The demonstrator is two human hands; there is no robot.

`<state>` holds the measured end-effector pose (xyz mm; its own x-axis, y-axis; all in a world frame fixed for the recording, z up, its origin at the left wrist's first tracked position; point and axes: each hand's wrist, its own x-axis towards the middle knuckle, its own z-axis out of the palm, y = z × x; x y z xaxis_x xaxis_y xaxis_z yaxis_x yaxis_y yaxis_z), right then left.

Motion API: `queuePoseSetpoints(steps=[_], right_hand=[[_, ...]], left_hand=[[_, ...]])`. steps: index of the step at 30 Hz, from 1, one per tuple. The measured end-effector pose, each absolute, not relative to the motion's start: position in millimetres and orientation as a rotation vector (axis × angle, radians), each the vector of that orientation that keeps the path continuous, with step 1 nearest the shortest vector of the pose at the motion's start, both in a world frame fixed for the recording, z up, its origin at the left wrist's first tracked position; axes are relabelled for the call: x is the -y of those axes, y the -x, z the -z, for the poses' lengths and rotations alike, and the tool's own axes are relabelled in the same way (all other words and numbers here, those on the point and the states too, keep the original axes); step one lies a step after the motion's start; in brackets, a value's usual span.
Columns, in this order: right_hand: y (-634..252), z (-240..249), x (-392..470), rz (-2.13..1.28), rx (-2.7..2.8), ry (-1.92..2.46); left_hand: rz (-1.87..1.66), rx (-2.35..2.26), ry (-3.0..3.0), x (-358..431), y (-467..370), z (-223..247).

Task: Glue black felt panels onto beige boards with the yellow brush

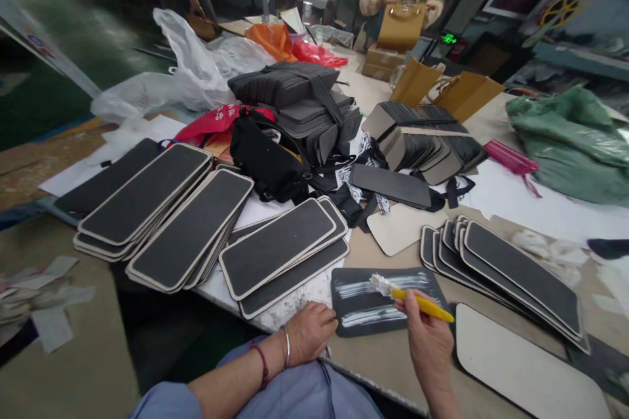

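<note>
A black rounded panel (371, 296) lies flat before me, with two streaky white bands across it. My right hand (428, 340) is closed round the yellow handle of a brush (422, 304); its white-coated bristles are over the upper band, and whether they touch it I cannot tell. My left hand (310, 332) rests at the table edge, fingers loosely bent and holding nothing visible, the fingertips by the panel's left edge. Right of the panel lies a pale rounded board (525, 360). Beyond that board is a fanned stack of black panels with pale borders (523, 275).
More pale-edged panels (170, 229) are stacked at left, others (282, 245) nearer the middle. Behind sit a black bag (268, 160), bundled dark pieces (295, 101) and a green plastic sack (570, 144). Across the table, a person holds a tan handbag (403, 23); another person stands further left.
</note>
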<state>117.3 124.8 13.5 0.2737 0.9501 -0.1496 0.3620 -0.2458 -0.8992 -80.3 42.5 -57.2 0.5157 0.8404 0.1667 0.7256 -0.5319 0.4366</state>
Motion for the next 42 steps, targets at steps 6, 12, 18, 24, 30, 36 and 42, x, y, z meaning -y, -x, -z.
queuePoseSetpoints(steps=[6,12,18,24,30,36,42], right_hand=[[-92,-7,-91,-1.184,1.175,1.673],[-114,-11,-90,-0.880,1.144,1.834],[-110,-4,-64,-1.119,1.099,1.741],[-131,5,-52,-1.007,1.096,1.824],[-151,2,-57,-0.972,1.227,1.749],[-213,10,-104,-0.613,1.304,1.890],[-258,3,-136,-0.293,1.462,1.963]], left_hand=[[-0.579,-1.222,-2.440,-41,87,58],[-0.642,-1.202,-2.465,-39,88,62],[-0.645,-1.215,-2.468,-40,88,59],[-0.622,-1.202,-2.508,-40,90,60],[-0.652,-1.254,-2.553,-37,88,60],[-0.648,-1.271,-2.610,-38,87,60],[-0.654,-1.324,-2.618,-38,84,56]])
